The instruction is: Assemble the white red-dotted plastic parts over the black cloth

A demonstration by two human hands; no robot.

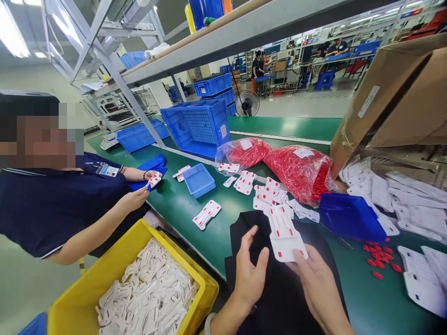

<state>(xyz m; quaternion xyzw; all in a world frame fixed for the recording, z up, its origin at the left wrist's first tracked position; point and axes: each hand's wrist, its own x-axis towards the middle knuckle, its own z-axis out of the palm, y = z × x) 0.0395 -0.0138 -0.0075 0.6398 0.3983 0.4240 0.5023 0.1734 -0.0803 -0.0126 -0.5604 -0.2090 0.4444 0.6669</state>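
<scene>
My right hand [316, 284] pinches the lower edge of a white plastic card [283, 232] with small red inserts, held over a black mat [279, 298]. My left hand [249, 272] hovers just left of the card, fingers spread, holding nothing. More white cards with red inserts [267, 191] lie scattered on the green table beyond the mat. Loose red pieces [379, 261] sit to the right of the mat.
A co-worker at left holds a card [154, 179]. A yellow bin [87, 293] of white cards stands near left. Two bags of red parts [296, 170], blue trays [198, 179] [351, 216], blue crates [199, 123], a pile of white cards [401, 195] and a cardboard box [394, 93] surround the mat.
</scene>
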